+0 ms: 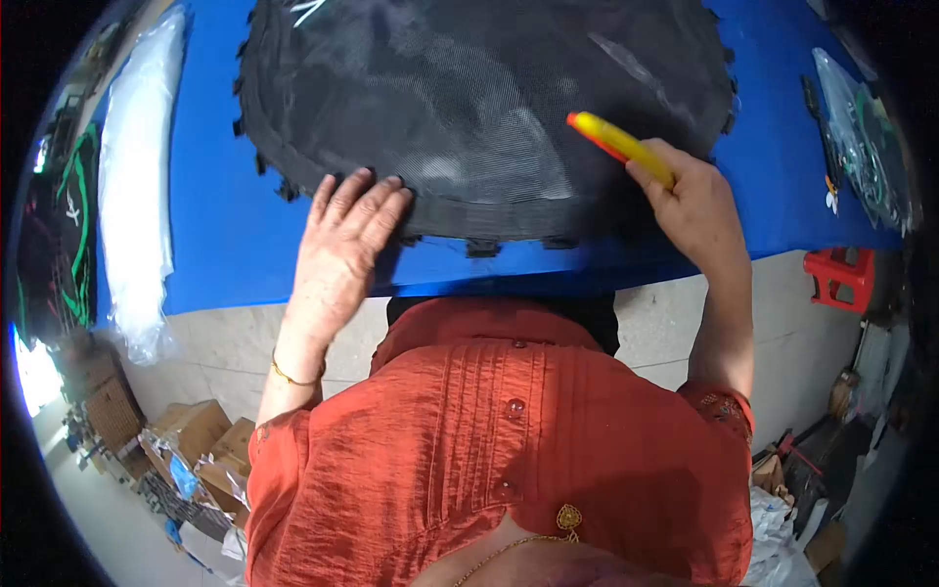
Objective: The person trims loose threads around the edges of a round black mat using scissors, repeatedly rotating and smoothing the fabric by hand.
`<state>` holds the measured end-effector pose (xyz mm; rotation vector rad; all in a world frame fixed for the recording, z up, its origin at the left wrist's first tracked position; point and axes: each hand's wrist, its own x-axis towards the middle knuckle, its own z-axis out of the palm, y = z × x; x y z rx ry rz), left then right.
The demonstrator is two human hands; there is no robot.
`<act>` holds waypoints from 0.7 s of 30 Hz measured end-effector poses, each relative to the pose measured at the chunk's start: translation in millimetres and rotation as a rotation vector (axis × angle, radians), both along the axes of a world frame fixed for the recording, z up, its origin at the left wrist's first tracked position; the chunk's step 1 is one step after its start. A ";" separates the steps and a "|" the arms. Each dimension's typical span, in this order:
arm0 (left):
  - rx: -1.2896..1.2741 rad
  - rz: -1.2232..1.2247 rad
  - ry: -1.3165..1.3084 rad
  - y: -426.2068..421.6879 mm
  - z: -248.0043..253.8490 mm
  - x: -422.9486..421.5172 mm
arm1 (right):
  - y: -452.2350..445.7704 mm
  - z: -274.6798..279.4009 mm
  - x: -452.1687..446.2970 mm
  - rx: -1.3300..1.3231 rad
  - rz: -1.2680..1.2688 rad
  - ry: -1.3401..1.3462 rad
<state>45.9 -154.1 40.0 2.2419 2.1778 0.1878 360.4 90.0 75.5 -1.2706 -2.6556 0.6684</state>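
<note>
A long clear plastic sleeve point(142, 157) lies on the blue counter point(210, 225), left of the round black mesh point(460, 117), with black-and-green material point(73, 225) beyond it. A red stool point(841, 278) stands on the floor point(665, 328) at the right.

The mesh lies flat on the counter, its tabbed near edge towards the person. The left hand point(342, 249) rests on that edge at the left, palm down — fingers slightly spread and pointing forward. The right hand point(685, 196) grips a yellow-and-red pen-like tool point(626, 149) between thumb and fingers, its red tip over the mesh.

A clear bag point(861, 137) at the counter's right holds dark and green items; open cardboard boxes point(196, 445) at lower left hold blue and whitish plastic.
</note>
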 end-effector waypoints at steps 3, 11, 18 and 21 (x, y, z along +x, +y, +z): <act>0.010 0.070 0.098 -9.9 -1.2 -31.6 | -19.4 -7.5 -14.9 0.102 0.193 0.090; 0.354 0.143 -0.138 9.2 7.1 -11.3 | -29.5 -12.0 -47.6 0.187 0.318 0.123; 0.451 -0.189 -0.363 25.5 -42.2 72.2 | -44.3 -20.9 -56.1 0.158 0.366 0.241; 0.397 -0.155 -0.342 28.6 -46.6 74.0 | -46.1 -26.4 -58.9 0.115 0.407 0.303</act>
